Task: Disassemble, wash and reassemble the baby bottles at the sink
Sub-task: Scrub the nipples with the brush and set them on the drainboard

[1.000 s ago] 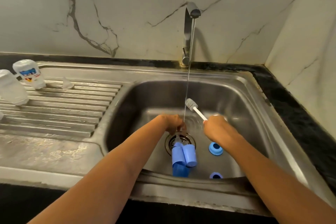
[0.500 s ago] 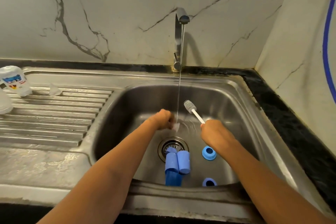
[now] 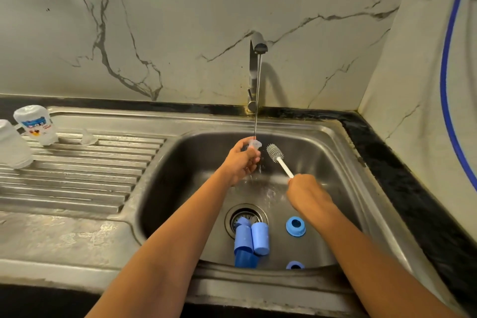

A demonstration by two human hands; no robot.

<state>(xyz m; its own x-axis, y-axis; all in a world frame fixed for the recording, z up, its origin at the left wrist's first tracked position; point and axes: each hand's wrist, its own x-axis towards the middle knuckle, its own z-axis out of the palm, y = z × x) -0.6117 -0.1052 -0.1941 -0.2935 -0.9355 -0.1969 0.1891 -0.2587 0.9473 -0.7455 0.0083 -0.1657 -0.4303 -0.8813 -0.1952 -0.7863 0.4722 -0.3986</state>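
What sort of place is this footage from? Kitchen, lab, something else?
Most likely a home kitchen: a stainless sink with a ribbed drainboard, a tap running in front of a marble-look wall, and baby bottles standing on the drainboard.

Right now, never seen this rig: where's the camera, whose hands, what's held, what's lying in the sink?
No machine: a person's bare hands, filmed by one wide-angle camera worn on the head, looking down into a steel sink. The left hand holds a small clear teat under the running tap, fingers curled round it. The right hand grips a white-handled bottle brush, bristles up, beside the teat. Inside lie blue caps by the drain, a blue ring and a second ring. On the drainboard stand a labelled bottle, a frosted one and another clear teat.
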